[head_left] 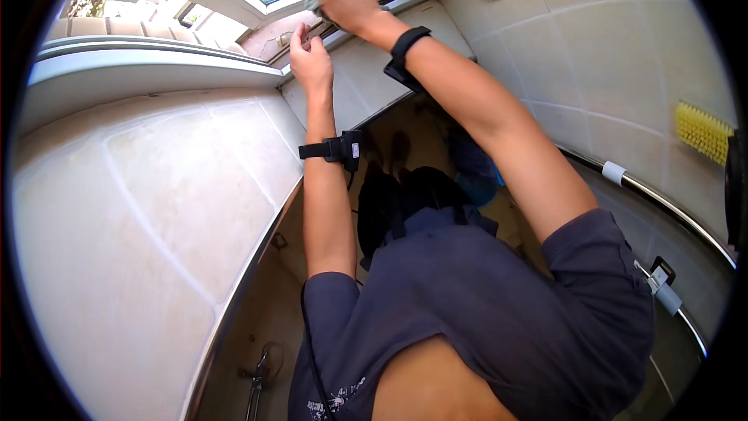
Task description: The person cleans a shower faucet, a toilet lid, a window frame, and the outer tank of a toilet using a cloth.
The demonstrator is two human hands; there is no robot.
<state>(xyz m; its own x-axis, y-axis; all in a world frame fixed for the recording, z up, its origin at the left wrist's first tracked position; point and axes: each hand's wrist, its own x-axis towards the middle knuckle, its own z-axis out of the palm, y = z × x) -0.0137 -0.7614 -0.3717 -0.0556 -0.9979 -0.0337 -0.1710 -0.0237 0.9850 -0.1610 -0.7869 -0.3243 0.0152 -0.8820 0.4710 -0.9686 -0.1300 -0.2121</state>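
My right hand [348, 5] is closed on a grey cloth [315, 6], pressed to the lower part of a white-framed window sash [284, 5]. Part of the cloth shows at the fingertips, and the palm hides the rest. Lower and to the left, my left hand [312, 62] is raised beside the sill, fingers loosely curled and a little apart, with nothing visible in them. It is close to the window's bottom track [269, 68]. Each wrist wears a black strap carrying a small device.
A broad tiled ledge [156, 187] fills the left side. At right, a metal rail [662, 199] runs along the tiled wall, with a yellow bristle brush [701, 132] above it. A tap [259, 378] is low at left, and a blue bag [471, 160] lies beyond my body.
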